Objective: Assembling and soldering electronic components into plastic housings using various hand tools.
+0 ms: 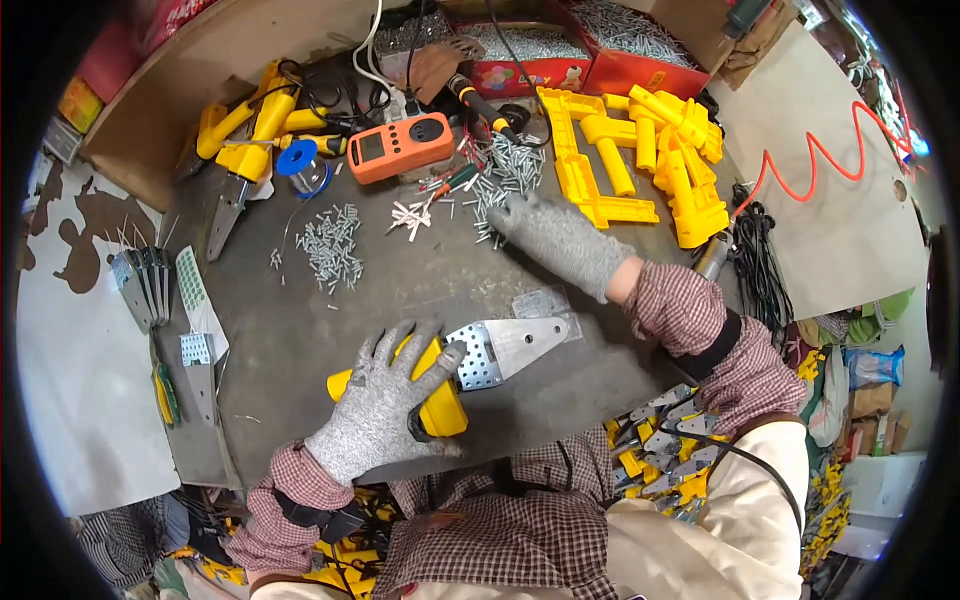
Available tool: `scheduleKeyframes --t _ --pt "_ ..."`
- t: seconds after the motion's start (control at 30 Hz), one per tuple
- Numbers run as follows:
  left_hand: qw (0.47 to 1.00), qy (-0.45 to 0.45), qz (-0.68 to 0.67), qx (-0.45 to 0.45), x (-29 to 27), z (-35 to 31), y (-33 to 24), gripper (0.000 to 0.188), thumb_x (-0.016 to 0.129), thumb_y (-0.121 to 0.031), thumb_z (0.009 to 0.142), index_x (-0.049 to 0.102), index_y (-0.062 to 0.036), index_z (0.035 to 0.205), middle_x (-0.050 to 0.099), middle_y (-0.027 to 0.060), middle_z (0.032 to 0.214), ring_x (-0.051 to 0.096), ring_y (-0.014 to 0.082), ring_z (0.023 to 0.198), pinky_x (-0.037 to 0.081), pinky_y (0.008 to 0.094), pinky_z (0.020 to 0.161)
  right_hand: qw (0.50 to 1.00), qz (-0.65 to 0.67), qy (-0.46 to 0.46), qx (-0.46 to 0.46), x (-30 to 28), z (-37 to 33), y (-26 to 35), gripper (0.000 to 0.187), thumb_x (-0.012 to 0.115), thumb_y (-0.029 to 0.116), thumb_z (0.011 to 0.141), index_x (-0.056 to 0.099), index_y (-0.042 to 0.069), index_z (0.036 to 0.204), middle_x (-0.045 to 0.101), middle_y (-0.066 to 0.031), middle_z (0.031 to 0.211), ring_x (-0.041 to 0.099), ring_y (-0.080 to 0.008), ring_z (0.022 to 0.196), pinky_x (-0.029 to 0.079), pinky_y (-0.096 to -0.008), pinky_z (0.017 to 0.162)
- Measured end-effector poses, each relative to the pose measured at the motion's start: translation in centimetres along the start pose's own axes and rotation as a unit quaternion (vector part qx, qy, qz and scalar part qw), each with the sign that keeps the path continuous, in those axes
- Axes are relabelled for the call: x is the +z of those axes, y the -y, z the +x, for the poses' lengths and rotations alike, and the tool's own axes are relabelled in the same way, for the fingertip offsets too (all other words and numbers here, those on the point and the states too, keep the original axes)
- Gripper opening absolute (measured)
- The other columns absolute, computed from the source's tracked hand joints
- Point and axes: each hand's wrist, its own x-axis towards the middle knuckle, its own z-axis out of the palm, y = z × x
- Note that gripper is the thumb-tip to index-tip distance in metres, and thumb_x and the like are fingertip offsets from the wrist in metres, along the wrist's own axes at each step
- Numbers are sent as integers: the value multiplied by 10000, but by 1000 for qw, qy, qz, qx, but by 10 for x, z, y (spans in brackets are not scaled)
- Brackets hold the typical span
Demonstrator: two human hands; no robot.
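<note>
My left hand [380, 415], in a grey knit glove, lies over a yellow plastic tool housing [445, 412] near the front edge of the bench and holds it down. A perforated metal plate with a tapered grey blade [515, 345] points to the right from the housing. Out at the far middle, my gloved right hand [560, 240] reaches to the edge of a pile of small silver screws [515, 170]. Its fingers are bent together at the screws; whatever is between the fingertips is hidden. A clear plastic bag [545, 303] lies beside the blade.
Yellow housing halves [610, 160] are stacked at the far right. Behind the screws are an orange meter [400, 147] and a screwdriver [482, 105]. A second screw heap [330, 245], a solder spool [303, 168] and a yellow tool [250, 150] lie left. Red boxes [640, 75] hold screws.
</note>
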Motion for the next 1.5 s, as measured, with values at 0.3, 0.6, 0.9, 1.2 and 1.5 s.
scheduleKeyframes --t 0.3,0.6,0.9,1.2,1.5 --pt "1000 -19 -13 -9 -8 -12 9 1078 819 -577 606 425 -196 1534 317 215 1564 364 479 1374 353 584 1131 879 439 -111 148 -10 -61 78 97 673 106 869 682 35 935 684 -127 927 647 -294 914 511 -404 840" --pt "998 -16 -1 59 16 -5 9 989 801 -612 654 474 -240 1511 313 237 1565 408 464 1343 375 569 1115 844 485 -208 95 26 -54 121 174 759 62 781 711 86 946 687 -79 954 660 -288 952 541 -401 838" --pt "994 -56 -80 47 21 -5 11 1017 849 -602 593 528 -185 1464 405 286 1476 439 488 1328 350 576 1130 896 363 -237 95 30 -56 139 390 711 17 747 696 99 1129 688 -101 1102 670 -313 1042 562 -412 862" --pt "994 -74 -57 55 24 -6 5 929 804 -586 694 498 -218 1490 361 268 1515 417 499 1326 360 592 1105 879 408 -220 110 23 -57 143 535 638 -30 804 586 63 1328 647 -183 1227 634 -387 1143 547 -449 930" --pt "997 -63 -49 15 27 -8 -6 1019 894 -531 570 508 -205 1454 350 271 1530 383 505 1369 338 601 1120 991 104 -80 38 -6 -13 25 266 550 19 901 604 7 1161 630 -221 1133 660 -369 1038 564 -453 890"
